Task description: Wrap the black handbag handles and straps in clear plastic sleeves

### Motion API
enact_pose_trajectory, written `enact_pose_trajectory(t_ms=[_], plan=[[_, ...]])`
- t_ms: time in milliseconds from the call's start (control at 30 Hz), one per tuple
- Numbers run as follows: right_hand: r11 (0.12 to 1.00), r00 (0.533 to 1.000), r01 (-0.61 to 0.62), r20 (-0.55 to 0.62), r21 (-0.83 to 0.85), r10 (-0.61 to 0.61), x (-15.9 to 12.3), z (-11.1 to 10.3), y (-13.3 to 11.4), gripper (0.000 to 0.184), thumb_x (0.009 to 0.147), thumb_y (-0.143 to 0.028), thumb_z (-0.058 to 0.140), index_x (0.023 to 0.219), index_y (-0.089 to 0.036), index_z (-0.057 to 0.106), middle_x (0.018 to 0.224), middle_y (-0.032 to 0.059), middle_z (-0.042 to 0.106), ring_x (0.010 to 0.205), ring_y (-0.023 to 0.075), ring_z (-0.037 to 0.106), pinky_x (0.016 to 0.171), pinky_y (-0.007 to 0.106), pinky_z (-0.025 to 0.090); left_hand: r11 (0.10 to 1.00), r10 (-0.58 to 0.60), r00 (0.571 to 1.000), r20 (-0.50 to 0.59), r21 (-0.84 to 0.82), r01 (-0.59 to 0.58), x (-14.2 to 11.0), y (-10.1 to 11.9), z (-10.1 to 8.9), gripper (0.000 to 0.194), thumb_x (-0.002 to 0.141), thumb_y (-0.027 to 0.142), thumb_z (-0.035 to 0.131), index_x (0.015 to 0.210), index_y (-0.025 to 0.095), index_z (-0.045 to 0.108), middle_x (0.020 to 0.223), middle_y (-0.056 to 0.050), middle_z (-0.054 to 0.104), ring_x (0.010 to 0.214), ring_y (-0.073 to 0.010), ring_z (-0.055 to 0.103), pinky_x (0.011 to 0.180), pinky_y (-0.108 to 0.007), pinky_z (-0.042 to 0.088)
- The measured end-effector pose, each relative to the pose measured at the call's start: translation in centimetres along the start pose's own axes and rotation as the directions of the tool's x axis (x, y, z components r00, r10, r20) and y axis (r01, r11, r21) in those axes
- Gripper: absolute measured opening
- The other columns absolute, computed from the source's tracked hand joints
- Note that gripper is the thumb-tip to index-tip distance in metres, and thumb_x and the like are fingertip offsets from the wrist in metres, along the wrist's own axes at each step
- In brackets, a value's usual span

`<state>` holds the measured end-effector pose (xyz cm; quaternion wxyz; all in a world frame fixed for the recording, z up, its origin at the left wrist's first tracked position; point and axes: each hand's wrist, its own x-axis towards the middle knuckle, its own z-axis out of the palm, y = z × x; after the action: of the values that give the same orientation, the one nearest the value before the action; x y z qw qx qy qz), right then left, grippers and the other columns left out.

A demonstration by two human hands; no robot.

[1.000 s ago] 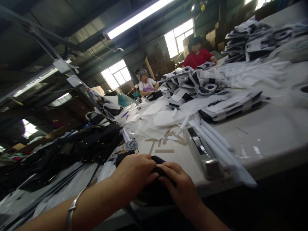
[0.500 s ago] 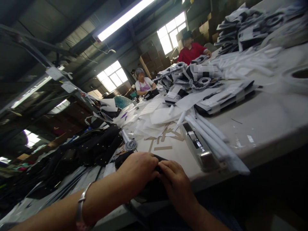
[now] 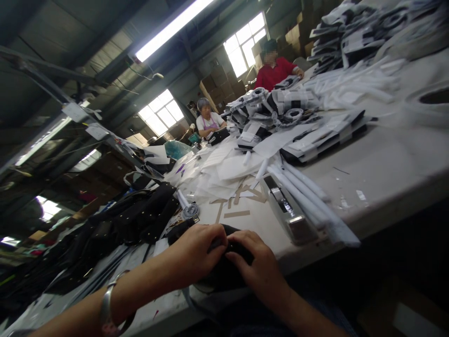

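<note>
A black bag lies at the table's near edge, partly hidden by my hands, with a small metal buckle at its far left. My left hand, below a silver bracelet, is closed on the bag's upper edge, thumb against bent fingers. Close beside it, my right hand grips the same edge, fingers over the top and thumb on the near side. Whatever small part sits between the fingertips is hidden.
Right of the bag stands a tape dispenser beside white foam rolls. Beyond lie cardboard strips, white sheets and wrapped pieces. Black bags are heaped at left. Two people work across the table.
My left hand's fingers have bent higher, opening a gap above the thumb. My right thumb has come round to the bag's near side. The view has shifted slightly.
</note>
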<state>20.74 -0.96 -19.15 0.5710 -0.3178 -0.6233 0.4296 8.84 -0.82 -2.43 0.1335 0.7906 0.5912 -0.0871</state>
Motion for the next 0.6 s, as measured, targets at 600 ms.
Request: enact_pose_trajectory(t_ms=[600], plan=[[0.989, 1.0, 0.01, -0.016, -0.151, -0.013, 0.6, 0.6, 0.2, 0.026, 0.076, -0.012, 0.08, 0.1, -0.023, 0.074, 0.103, 0.0045, 0.073, 0.104, 0.0261, 0.062, 0.097, 0.043, 0.046, 0.997, -0.075, 0.997, 0.018, 0.01, 0.075, 0.8, -1.6, 1.2, 0.023, 0.08, 0.018, 0.056, 0.102, 0.02, 0.061, 0.073, 0.0, 0.064, 0.07, -0.0183, 0.059, 0.065, -0.026, 0.04]])
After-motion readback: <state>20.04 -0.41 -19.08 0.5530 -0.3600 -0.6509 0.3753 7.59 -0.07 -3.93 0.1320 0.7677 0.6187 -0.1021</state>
